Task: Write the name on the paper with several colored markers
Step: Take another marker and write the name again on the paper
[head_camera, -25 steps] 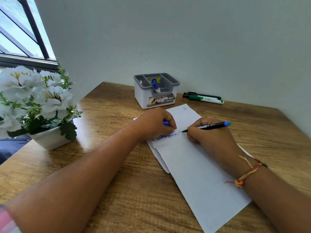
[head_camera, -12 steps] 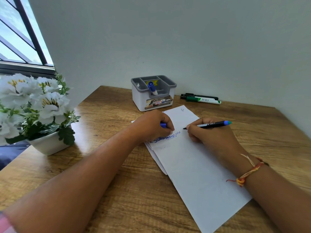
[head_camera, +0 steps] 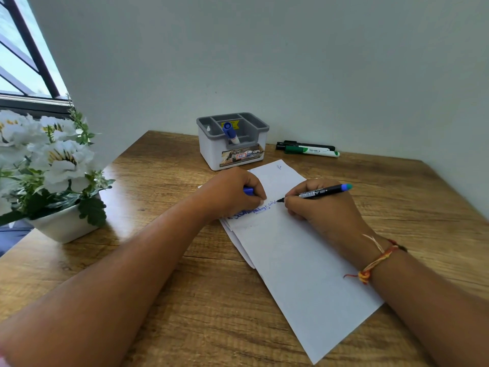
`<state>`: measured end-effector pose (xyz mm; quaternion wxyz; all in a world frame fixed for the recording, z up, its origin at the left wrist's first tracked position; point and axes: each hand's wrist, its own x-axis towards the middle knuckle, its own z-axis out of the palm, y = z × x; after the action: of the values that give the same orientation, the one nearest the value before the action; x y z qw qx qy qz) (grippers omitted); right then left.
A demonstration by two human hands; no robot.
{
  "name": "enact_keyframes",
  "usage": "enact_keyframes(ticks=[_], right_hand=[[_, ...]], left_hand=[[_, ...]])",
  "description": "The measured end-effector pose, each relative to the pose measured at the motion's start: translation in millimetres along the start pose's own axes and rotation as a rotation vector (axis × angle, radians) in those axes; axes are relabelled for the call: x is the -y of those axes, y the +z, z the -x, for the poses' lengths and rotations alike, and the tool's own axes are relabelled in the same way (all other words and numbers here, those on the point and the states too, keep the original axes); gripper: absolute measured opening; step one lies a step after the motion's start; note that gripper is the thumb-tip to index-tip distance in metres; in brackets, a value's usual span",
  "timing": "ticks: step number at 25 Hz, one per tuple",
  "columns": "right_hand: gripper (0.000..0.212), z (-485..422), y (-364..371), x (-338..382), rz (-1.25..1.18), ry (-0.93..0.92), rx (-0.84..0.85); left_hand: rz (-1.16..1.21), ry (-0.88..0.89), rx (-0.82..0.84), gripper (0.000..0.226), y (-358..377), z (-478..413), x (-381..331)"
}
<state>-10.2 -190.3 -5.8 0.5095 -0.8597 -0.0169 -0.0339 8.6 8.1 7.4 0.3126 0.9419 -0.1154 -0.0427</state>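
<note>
Two hands rest on the long white paper sheet (head_camera: 299, 263) lying on the wooden table (head_camera: 164, 260). Right hand (head_camera: 322, 210) pinches a black blue-ended marker (head_camera: 317, 193), tip touching paper. Left hand (head_camera: 232, 193), curled around a blue cap (head_camera: 248, 191), presses the sheet.

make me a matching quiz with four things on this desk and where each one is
Things:
1. blue marker
2. green marker
3. black pen
4. flower pot

Places:
A. in the right hand
B. at the desk's left edge
C. standing in the grey organiser
D. lying by the wall

Pairs: 1-C, 2-D, 3-A, 4-B
</note>
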Motion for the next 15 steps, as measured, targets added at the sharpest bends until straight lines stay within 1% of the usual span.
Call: enact_keyframes(ticks=[15], right_hand=[[0.005,-0.1,1.2,-1.0,0.017,-0.012,-0.007]], left_hand=[[0.002,0.001,-0.003,0.013,0.1,0.5,0.9]])
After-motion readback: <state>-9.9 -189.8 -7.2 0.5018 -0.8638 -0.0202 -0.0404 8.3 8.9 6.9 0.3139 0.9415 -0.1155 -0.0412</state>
